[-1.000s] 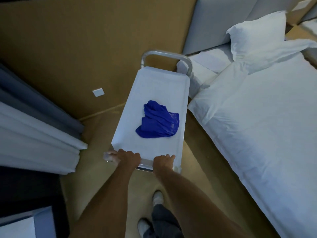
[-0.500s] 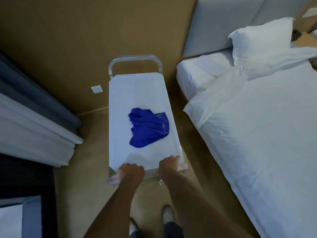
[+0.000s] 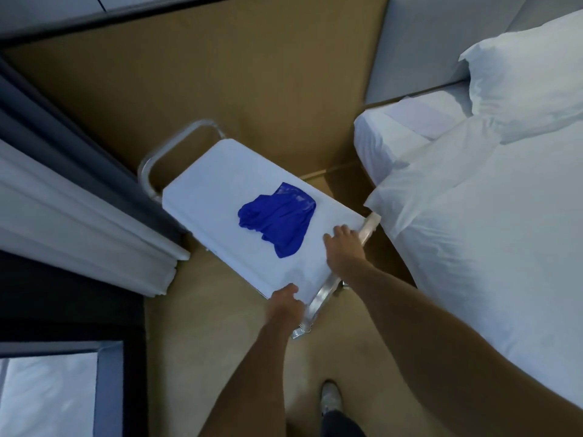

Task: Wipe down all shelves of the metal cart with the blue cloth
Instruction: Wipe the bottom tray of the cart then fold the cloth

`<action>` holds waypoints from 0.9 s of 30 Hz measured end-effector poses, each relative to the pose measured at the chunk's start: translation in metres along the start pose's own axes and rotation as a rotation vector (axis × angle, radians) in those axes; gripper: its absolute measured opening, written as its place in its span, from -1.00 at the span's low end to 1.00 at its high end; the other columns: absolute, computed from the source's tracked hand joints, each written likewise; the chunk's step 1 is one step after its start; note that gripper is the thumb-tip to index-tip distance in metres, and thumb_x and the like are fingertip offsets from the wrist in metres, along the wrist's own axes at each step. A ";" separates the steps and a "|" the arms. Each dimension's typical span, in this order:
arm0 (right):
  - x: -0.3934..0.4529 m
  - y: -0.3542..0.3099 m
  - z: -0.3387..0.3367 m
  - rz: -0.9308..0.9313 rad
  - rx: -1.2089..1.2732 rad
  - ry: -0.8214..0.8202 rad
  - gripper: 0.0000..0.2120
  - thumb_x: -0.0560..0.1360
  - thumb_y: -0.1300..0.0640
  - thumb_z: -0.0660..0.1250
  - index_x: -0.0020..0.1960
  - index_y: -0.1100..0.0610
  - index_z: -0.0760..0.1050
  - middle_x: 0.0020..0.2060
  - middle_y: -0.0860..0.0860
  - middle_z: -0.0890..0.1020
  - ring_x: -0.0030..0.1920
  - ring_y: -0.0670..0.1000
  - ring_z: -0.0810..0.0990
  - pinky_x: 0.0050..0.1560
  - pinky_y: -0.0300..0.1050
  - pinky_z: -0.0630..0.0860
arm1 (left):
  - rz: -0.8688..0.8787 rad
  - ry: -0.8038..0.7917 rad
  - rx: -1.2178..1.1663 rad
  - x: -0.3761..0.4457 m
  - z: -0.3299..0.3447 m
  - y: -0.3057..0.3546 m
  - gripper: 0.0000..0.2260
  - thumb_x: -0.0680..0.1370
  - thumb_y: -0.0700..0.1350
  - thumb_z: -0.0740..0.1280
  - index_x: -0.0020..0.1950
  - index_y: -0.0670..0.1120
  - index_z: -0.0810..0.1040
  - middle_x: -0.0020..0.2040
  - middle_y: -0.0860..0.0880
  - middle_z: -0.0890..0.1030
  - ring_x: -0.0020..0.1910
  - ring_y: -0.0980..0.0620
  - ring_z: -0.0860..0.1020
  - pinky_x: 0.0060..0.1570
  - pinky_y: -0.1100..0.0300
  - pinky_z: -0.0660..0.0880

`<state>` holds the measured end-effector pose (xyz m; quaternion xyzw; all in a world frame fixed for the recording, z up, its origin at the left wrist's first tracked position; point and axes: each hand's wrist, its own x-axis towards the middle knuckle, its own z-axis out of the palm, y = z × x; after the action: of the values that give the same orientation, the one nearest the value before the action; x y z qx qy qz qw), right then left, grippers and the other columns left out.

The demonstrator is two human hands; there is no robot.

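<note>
The metal cart (image 3: pixel 217 171) stands on the carpet between curtains and bed, its pale top shelf angled toward the upper left. A crumpled blue cloth (image 3: pixel 279 219) lies loose in the middle of that top shelf. My left hand (image 3: pixel 284 305) grips the near handle bar at its lower end. My right hand (image 3: pixel 344 247) grips the same bar further up, close to the bed. Neither hand touches the cloth. The lower shelves are hidden under the top one. A second handle loop (image 3: pixel 176 146) rises at the cart's far end.
A white bed (image 3: pixel 489 231) with a pillow (image 3: pixel 530 74) fills the right side, close to the cart's near corner. Grey and white curtains (image 3: pixel 63 209) hang on the left. A tan wall stands behind the cart. My shoe (image 3: pixel 331 398) is on the carpet below.
The cart has swung round: its far end now points up-left toward the curtains and its near handle sits toward the bed. Both hands kept hold of the handle. The cloth stayed on the shelf.
</note>
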<state>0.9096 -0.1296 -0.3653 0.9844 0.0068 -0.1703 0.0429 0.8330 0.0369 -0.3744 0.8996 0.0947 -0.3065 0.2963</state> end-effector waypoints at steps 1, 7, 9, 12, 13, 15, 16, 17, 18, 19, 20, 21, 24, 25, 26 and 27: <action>0.000 -0.007 -0.003 -0.037 0.007 0.003 -0.59 0.59 -0.04 0.32 0.39 0.06 0.42 0.34 0.09 0.46 0.35 0.13 0.40 0.44 0.11 0.30 | 0.007 0.011 0.020 0.002 -0.008 0.000 -0.68 0.60 -0.20 0.20 0.35 -0.08 0.48 0.33 -0.03 0.50 0.27 -0.04 0.48 0.15 0.27 0.37; 0.015 -0.047 -0.003 -0.124 0.089 -0.187 -0.66 0.60 0.10 0.26 0.36 0.12 0.42 0.24 0.12 0.50 0.23 0.12 0.48 0.28 0.05 0.43 | -0.167 0.175 0.114 0.033 -0.067 -0.038 -0.77 0.57 -0.20 0.19 0.18 -0.15 0.53 0.16 -0.13 0.58 0.13 -0.08 0.55 0.07 0.18 0.44; 0.024 -0.062 0.005 -0.118 0.133 -0.255 -0.66 0.61 0.10 0.26 0.36 0.14 0.40 0.23 0.13 0.49 0.21 0.13 0.49 0.27 0.04 0.44 | -0.228 0.171 0.140 0.049 -0.082 -0.060 -0.77 0.53 -0.19 0.22 0.15 -0.13 0.55 0.15 -0.12 0.59 0.14 -0.10 0.55 0.10 0.13 0.47; 0.045 -0.091 0.016 -0.086 0.176 -0.320 -0.63 0.59 0.09 0.30 0.36 0.15 0.39 0.24 0.14 0.47 0.23 0.13 0.48 0.27 0.04 0.45 | -0.329 0.152 0.186 0.081 -0.099 -0.102 -0.73 0.52 -0.13 0.26 0.20 -0.12 0.53 0.19 -0.13 0.57 0.17 -0.11 0.55 0.13 0.10 0.50; 0.054 -0.101 0.020 -0.067 0.201 -0.342 -0.65 0.59 0.11 0.30 0.34 0.16 0.40 0.22 0.14 0.50 0.21 0.12 0.50 0.24 0.02 0.46 | -0.362 0.154 0.175 0.093 -0.105 -0.113 -0.71 0.54 -0.13 0.26 0.24 -0.15 0.50 0.20 -0.16 0.56 0.19 -0.13 0.54 0.16 0.07 0.50; 0.075 -0.124 0.032 -0.046 0.264 -0.396 -0.72 0.58 0.15 0.29 0.27 0.18 0.46 0.13 0.12 0.56 0.13 0.11 0.57 0.15 -0.03 0.51 | -0.427 0.147 0.133 0.124 -0.115 -0.131 -0.70 0.59 -0.15 0.22 0.28 -0.23 0.47 0.23 -0.20 0.54 0.22 -0.18 0.53 0.17 0.04 0.47; 0.084 -0.135 0.038 -0.046 0.285 -0.431 -0.75 0.58 0.16 0.28 0.24 0.19 0.48 0.11 0.11 0.58 0.11 0.11 0.59 0.13 -0.03 0.52 | -0.453 0.138 0.135 0.141 -0.119 -0.139 -0.71 0.61 -0.16 0.20 0.28 -0.25 0.46 0.24 -0.20 0.54 0.24 -0.18 0.52 0.18 0.06 0.46; 0.094 -0.146 0.045 -0.043 0.289 -0.459 -0.75 0.58 0.17 0.27 0.23 0.19 0.49 0.11 0.11 0.58 0.12 0.13 0.59 0.14 -0.02 0.51 | -0.461 0.129 0.139 0.157 -0.122 -0.147 -0.72 0.62 -0.15 0.20 0.28 -0.24 0.46 0.26 -0.18 0.54 0.26 -0.15 0.52 0.19 0.10 0.44; 0.104 -0.155 0.052 -0.030 0.284 -0.480 -0.74 0.58 0.17 0.26 0.25 0.19 0.49 0.13 0.12 0.58 0.14 0.14 0.58 0.16 0.00 0.50 | -0.465 0.127 0.155 0.172 -0.124 -0.154 -0.72 0.61 -0.15 0.21 0.28 -0.22 0.46 0.27 -0.15 0.54 0.28 -0.11 0.51 0.21 0.15 0.43; 0.116 -0.163 0.059 -0.009 0.285 -0.498 -0.73 0.59 0.18 0.24 0.27 0.18 0.50 0.16 0.13 0.57 0.18 0.15 0.57 0.18 0.02 0.49 | -0.462 0.126 0.183 0.187 -0.123 -0.160 -0.72 0.60 -0.14 0.24 0.28 -0.21 0.47 0.27 -0.14 0.54 0.29 -0.10 0.52 0.22 0.17 0.42; 0.129 -0.169 0.065 0.018 0.283 -0.519 -0.72 0.59 0.19 0.24 0.28 0.18 0.50 0.19 0.13 0.56 0.21 0.15 0.56 0.19 0.02 0.49 | -0.466 0.112 0.191 0.198 -0.121 -0.168 -0.73 0.58 -0.14 0.28 0.25 -0.21 0.50 0.25 -0.15 0.57 0.28 -0.12 0.53 0.21 0.16 0.43; 0.143 -0.172 0.067 0.047 0.270 -0.532 -0.72 0.58 0.19 0.26 0.28 0.17 0.52 0.20 0.12 0.57 0.21 0.15 0.57 0.18 0.02 0.50 | -0.473 0.103 0.195 0.205 -0.119 -0.175 -0.75 0.55 -0.15 0.30 0.20 -0.22 0.54 0.21 -0.17 0.60 0.25 -0.14 0.54 0.20 0.15 0.43; 0.184 -0.177 0.065 0.134 0.230 -0.581 -0.68 0.56 0.14 0.34 0.30 0.15 0.51 0.19 0.09 0.59 0.20 0.11 0.58 0.15 -0.03 0.52 | -0.471 0.038 0.276 0.211 -0.118 -0.189 -0.76 0.54 -0.13 0.31 0.19 -0.17 0.54 0.21 -0.13 0.59 0.26 -0.10 0.50 0.19 0.18 0.39; 0.196 -0.179 0.064 0.160 0.226 -0.601 -0.66 0.56 0.13 0.36 0.31 0.15 0.50 0.19 0.09 0.59 0.20 0.10 0.58 0.16 -0.04 0.53 | -0.468 0.009 0.292 0.213 -0.120 -0.193 -0.72 0.55 -0.13 0.29 0.25 -0.16 0.51 0.26 -0.12 0.55 0.30 -0.09 0.46 0.23 0.18 0.37; 0.207 -0.181 0.062 0.185 0.218 -0.617 -0.65 0.55 0.14 0.37 0.32 0.16 0.49 0.20 0.09 0.59 0.20 0.10 0.58 0.16 -0.05 0.52 | -0.457 0.000 0.289 0.216 -0.125 -0.195 -0.68 0.56 -0.14 0.28 0.30 -0.16 0.48 0.30 -0.13 0.51 0.33 -0.09 0.43 0.25 0.17 0.37; 0.216 -0.183 0.058 0.207 0.207 -0.635 -0.64 0.55 0.14 0.38 0.33 0.16 0.49 0.20 0.10 0.59 0.20 0.10 0.58 0.15 -0.05 0.52 | -0.449 -0.004 0.268 0.223 -0.130 -0.196 -0.67 0.55 -0.16 0.28 0.32 -0.16 0.48 0.32 -0.15 0.49 0.34 -0.10 0.43 0.25 0.14 0.39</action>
<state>1.0885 0.0470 -0.5076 0.8770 -0.1241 -0.4624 -0.0403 1.0055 0.2696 -0.5200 0.8866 0.2501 -0.3762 0.0992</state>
